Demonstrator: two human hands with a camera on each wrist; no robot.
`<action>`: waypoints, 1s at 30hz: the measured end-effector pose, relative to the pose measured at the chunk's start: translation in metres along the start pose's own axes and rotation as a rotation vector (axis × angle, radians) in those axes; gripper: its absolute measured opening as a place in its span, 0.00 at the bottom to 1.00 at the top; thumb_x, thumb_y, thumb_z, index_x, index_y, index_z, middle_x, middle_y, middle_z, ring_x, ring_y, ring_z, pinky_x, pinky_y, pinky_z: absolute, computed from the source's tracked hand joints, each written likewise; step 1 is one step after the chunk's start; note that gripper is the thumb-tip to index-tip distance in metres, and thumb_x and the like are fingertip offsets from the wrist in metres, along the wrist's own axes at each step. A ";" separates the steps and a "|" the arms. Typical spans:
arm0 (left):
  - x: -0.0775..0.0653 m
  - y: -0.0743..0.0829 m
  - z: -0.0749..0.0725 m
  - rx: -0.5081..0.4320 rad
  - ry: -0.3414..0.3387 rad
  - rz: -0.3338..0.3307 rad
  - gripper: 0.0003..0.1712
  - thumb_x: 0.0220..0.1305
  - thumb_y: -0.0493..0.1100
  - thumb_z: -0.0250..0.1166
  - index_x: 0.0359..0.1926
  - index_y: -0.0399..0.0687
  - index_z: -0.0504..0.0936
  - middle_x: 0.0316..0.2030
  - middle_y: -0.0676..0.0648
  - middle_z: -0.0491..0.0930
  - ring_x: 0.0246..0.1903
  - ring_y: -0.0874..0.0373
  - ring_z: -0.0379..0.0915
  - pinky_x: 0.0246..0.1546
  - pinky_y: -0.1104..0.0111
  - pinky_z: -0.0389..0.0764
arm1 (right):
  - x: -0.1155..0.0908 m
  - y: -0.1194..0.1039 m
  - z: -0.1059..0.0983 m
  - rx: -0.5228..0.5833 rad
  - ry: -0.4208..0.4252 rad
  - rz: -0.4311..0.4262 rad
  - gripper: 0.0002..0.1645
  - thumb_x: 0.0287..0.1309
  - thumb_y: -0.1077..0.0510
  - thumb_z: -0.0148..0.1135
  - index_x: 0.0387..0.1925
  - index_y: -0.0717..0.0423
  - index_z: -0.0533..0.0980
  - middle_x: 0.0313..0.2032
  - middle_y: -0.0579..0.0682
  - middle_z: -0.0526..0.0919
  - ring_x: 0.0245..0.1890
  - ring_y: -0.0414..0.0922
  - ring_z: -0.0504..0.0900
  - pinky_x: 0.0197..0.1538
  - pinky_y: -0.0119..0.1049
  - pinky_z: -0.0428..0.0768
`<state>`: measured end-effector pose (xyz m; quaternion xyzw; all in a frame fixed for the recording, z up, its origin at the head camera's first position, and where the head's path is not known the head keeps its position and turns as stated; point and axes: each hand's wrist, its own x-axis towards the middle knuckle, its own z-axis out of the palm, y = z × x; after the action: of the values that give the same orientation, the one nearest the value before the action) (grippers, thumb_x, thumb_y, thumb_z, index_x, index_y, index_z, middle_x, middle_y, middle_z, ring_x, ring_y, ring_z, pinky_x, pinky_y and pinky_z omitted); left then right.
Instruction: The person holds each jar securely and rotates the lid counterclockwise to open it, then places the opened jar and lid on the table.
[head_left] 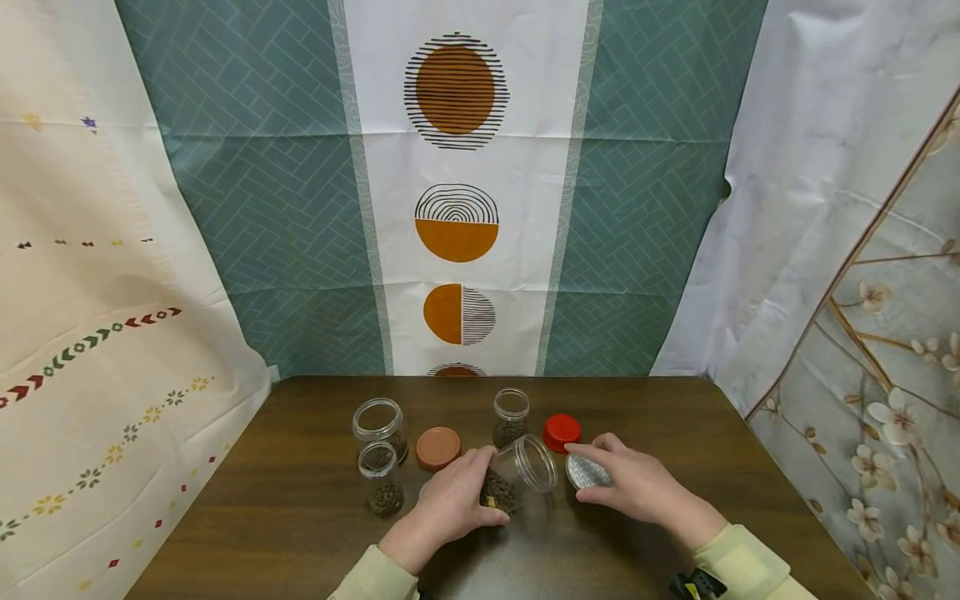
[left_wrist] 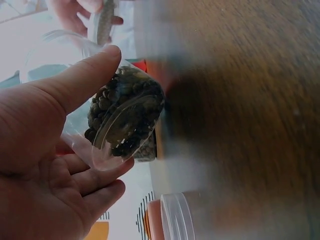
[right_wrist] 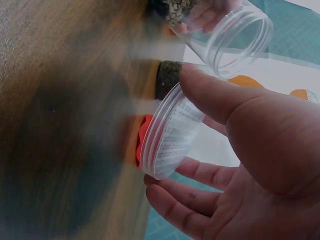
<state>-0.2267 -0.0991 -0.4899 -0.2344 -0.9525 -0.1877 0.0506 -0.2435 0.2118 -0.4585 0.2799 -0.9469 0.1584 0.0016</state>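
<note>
My left hand (head_left: 448, 500) grips a clear jar (head_left: 517, 468) partly filled with dark brown pellets. The jar leans over with its uncovered mouth facing right. In the left wrist view, the thumb lies along one side of the jar (left_wrist: 127, 112) and the fingers are on the other. To the right of that mouth, my right hand (head_left: 637, 483) holds a clear screw lid (head_left: 587, 472) by its rim, between thumb and fingers. Fine print-like markings show on the lid (right_wrist: 172, 132) in the right wrist view. Lid and jar are apart.
On the left stand a wide uncovered jar (head_left: 378, 423) and a smaller jar (head_left: 384, 487) with pellets. A brown-orange lid (head_left: 438, 448) lies beside them. Behind the held jar are another small jar (head_left: 512, 417) and a red lid (head_left: 562, 431). A clear lid (left_wrist: 177, 217) is partly hidden by my left hand.
</note>
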 end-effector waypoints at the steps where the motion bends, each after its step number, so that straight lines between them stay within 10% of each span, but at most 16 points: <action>1: 0.000 0.000 0.000 -0.001 -0.001 -0.004 0.52 0.44 0.66 0.76 0.66 0.49 0.68 0.53 0.50 0.76 0.51 0.58 0.74 0.48 0.62 0.76 | 0.000 -0.001 0.001 -0.009 0.004 -0.008 0.44 0.54 0.27 0.63 0.69 0.39 0.71 0.52 0.46 0.72 0.27 0.33 0.74 0.28 0.35 0.72; 30: -0.003 0.002 0.002 -0.016 0.016 -0.010 0.52 0.44 0.66 0.76 0.66 0.48 0.68 0.52 0.49 0.76 0.48 0.60 0.74 0.45 0.63 0.77 | 0.011 -0.004 0.022 -0.067 -0.038 -0.044 0.38 0.50 0.37 0.72 0.63 0.40 0.76 0.44 0.44 0.74 0.42 0.44 0.74 0.36 0.42 0.74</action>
<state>-0.2229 -0.0977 -0.4915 -0.2286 -0.9517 -0.1973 0.0557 -0.2492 0.1965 -0.4769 0.3036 -0.9451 0.1212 -0.0032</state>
